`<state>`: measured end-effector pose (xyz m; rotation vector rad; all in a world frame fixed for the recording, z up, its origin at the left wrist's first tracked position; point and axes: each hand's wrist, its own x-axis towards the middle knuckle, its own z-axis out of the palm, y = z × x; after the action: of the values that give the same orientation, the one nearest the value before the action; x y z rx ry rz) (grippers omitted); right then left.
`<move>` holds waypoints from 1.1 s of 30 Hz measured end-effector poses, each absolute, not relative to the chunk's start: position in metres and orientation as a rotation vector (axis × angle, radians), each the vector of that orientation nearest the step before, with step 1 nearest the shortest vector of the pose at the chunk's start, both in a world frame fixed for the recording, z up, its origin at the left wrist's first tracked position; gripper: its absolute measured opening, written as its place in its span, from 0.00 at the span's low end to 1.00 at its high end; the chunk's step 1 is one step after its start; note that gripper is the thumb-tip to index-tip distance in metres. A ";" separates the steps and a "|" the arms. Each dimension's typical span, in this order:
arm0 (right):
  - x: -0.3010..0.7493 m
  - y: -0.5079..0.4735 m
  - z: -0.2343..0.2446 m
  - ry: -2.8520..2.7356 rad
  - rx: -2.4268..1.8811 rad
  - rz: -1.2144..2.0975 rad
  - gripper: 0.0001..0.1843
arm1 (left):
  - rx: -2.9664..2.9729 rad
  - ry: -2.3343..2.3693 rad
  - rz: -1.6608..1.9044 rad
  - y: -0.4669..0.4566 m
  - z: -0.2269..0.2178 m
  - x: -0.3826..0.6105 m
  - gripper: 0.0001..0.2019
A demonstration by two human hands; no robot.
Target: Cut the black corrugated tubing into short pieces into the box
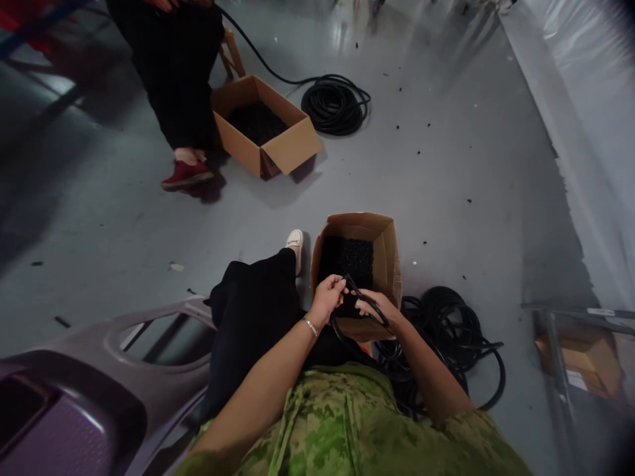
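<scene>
A length of black rubber-like tube [370, 301] runs through my right hand [376, 307], whose fingers are closed around it. Close to the tube's upper end, my left hand [327, 296] has its fingertips pinched together; whatever they hold is too small to make out. Both hands are over an open cardboard box [387, 248] between my legs. Inside the box lie many small black pieces [354, 254]. From my hands the tube loops down toward my lap. On the floor to the right sits a loose tangle of black tube [446, 324], partly hidden by my right forearm.
A seated person [173, 73] is at the upper left beside another cardboard box [292, 145] with black contents. Near it lies a neat black coil [335, 104]. A grey plastic chair [99, 337] stands at left, a metal frame [558, 350] at right. Black scraps dot the floor.
</scene>
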<state>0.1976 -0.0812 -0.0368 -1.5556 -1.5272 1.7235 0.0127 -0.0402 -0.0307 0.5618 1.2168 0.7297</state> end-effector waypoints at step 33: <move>0.208 -0.080 -0.047 -1.997 -1.654 1.246 0.14 | 0.563 1.194 0.657 -0.041 -0.040 0.021 0.13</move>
<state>0.2076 -0.0796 -0.0473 -1.6539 -1.9974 1.2461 0.0210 -0.0405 -0.0396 0.5627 1.1937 0.6567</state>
